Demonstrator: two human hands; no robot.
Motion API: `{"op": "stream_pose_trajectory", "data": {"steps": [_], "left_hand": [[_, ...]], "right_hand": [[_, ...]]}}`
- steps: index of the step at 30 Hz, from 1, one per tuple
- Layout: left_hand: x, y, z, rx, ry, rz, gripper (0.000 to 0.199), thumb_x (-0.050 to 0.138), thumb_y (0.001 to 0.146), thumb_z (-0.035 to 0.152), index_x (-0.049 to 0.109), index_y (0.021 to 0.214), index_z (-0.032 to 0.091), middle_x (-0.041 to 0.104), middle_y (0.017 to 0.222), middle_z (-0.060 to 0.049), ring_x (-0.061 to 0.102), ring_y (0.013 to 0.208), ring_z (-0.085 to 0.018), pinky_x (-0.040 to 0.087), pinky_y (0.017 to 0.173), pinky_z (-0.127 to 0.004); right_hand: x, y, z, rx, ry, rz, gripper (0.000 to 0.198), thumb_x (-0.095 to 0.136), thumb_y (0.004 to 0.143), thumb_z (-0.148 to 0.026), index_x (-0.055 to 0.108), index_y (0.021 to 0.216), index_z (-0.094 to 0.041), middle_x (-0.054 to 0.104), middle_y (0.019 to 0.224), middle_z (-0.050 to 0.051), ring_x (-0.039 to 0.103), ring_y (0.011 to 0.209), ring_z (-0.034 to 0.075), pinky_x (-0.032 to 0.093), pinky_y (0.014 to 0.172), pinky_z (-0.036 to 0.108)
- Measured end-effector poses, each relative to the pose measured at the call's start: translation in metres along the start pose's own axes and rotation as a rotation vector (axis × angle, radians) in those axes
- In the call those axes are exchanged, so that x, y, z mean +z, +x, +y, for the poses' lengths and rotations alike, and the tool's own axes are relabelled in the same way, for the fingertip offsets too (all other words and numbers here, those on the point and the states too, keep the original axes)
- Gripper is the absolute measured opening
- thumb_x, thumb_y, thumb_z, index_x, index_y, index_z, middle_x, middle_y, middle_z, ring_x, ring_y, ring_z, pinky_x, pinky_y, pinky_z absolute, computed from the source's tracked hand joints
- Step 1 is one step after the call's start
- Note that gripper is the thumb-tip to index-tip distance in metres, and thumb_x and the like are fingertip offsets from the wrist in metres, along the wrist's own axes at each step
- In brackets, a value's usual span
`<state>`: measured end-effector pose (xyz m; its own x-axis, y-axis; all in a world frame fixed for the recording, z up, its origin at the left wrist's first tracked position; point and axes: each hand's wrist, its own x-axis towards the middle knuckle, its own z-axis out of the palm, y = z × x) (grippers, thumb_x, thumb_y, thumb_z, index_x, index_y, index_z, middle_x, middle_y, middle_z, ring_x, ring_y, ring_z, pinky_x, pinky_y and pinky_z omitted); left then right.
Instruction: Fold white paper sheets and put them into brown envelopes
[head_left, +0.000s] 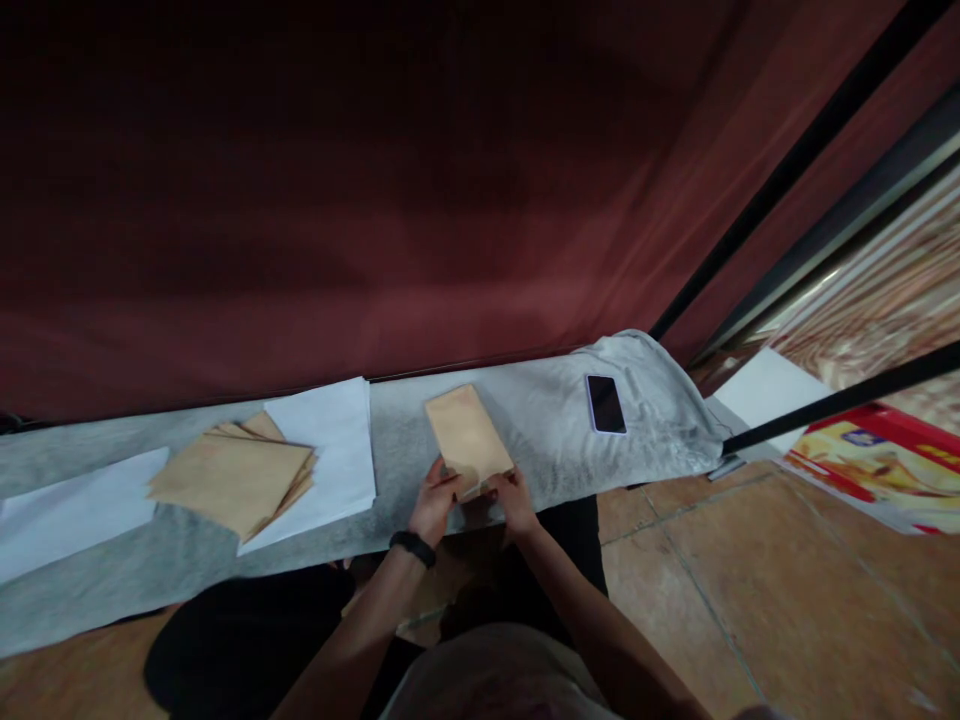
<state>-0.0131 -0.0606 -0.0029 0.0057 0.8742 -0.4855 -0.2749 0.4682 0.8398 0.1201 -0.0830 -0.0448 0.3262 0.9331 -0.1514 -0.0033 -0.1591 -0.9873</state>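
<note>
A brown kraft envelope (469, 435) lies lengthwise before me over the grey cloth, its near end between my two hands. My left hand (435, 498), with a black band on its wrist, has its fingers closed on the envelope's near left corner. At the near right corner, my right hand (514, 500) pinches the same end. A thin pale edge, perhaps paper or the flap, shows between the fingers; I cannot tell which. To the left, a fanned pile of brown envelopes (232, 475) rests partly on a stack of white paper (341, 450).
The narrow bench bears a grey cloth (540, 420). A phone (606, 404) lies on its right part, more white paper (82, 510) at far left. A dark red curtain (375, 250) hangs behind. Black poles and a red-yellow printed box (885, 460) stand at right, above the tiled floor.
</note>
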Motion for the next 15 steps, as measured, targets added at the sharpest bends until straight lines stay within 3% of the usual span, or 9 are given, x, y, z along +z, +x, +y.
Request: {"op": "stream_pose_trajectory", "data": {"steps": [2, 4, 7, 9, 11, 13, 15], "left_hand": [[-0.01, 0.008, 0.003, 0.08, 0.127, -0.009, 0.06, 0.071, 0.067, 0.016, 0.061, 0.126, 0.019, 0.077, 0.096, -0.004, 0.075, 0.087, -0.022, 0.058, 0.08, -0.035], [-0.022, 0.015, 0.004, 0.192, 0.381, 0.001, 0.06, 0.063, 0.074, 0.016, 0.057, 0.134, 0.019, 0.077, 0.095, -0.004, 0.074, 0.087, -0.022, 0.058, 0.082, -0.037], [-0.037, 0.018, 0.003, 0.315, 0.705, 0.084, 0.062, 0.058, 0.078, 0.015, 0.053, 0.14, 0.015, 0.074, 0.094, -0.007, 0.073, 0.088, -0.025, 0.057, 0.087, -0.043], [-0.039, 0.018, 0.001, 0.379, 0.806, 0.164, 0.065, 0.059, 0.078, 0.014, 0.052, 0.143, 0.013, 0.071, 0.11, -0.013, 0.069, 0.104, -0.03, 0.053, 0.097, -0.049], [-0.034, 0.022, 0.0, 0.479, 0.909, 0.21, 0.065, 0.058, 0.081, 0.015, 0.05, 0.146, 0.014, 0.063, 0.133, -0.018, 0.058, 0.127, -0.035, 0.044, 0.109, -0.054], [-0.023, 0.035, 0.001, 0.626, 1.057, 0.161, 0.06, 0.053, 0.089, 0.019, 0.048, 0.149, 0.017, 0.049, 0.152, -0.018, 0.041, 0.145, -0.035, 0.034, 0.118, -0.056], [-0.009, 0.059, 0.006, 0.79, 1.246, 0.028, 0.057, 0.047, 0.096, 0.025, 0.044, 0.152, 0.017, 0.039, 0.162, -0.016, 0.027, 0.154, -0.033, 0.025, 0.123, -0.056]], "right_hand": [[-0.016, 0.001, 0.002, -0.066, -0.062, 0.023, 0.038, 0.054, 0.086, -0.04, 0.061, 0.117, -0.019, 0.073, 0.1, 0.009, 0.069, 0.086, 0.024, 0.059, 0.074, 0.038], [-0.03, 0.003, 0.0, -0.144, -0.118, 0.033, 0.045, 0.057, 0.086, -0.038, 0.06, 0.127, -0.018, 0.068, 0.124, 0.015, 0.065, 0.112, 0.028, 0.055, 0.096, 0.047], [-0.041, 0.007, -0.006, -0.377, -0.33, -0.167, 0.043, 0.055, 0.092, -0.03, 0.063, 0.133, -0.021, 0.063, 0.14, 0.012, 0.054, 0.135, 0.028, 0.039, 0.118, 0.05], [-0.04, 0.009, -0.009, -0.566, -0.556, -0.35, 0.043, 0.051, 0.097, -0.026, 0.061, 0.139, -0.024, 0.061, 0.145, 0.009, 0.051, 0.14, 0.027, 0.035, 0.121, 0.052], [-0.037, 0.01, -0.009, -0.666, -0.728, -0.423, 0.043, 0.049, 0.1, -0.024, 0.059, 0.142, -0.026, 0.059, 0.148, 0.008, 0.05, 0.141, 0.027, 0.034, 0.121, 0.055], [-0.033, 0.01, -0.008, -0.689, -0.812, -0.424, 0.043, 0.048, 0.102, -0.025, 0.057, 0.145, -0.027, 0.059, 0.149, 0.008, 0.051, 0.141, 0.027, 0.034, 0.122, 0.055], [-0.032, 0.01, -0.006, -0.699, -0.846, -0.44, 0.043, 0.045, 0.104, -0.025, 0.056, 0.146, -0.028, 0.058, 0.149, 0.007, 0.052, 0.14, 0.026, 0.034, 0.122, 0.053]]}}
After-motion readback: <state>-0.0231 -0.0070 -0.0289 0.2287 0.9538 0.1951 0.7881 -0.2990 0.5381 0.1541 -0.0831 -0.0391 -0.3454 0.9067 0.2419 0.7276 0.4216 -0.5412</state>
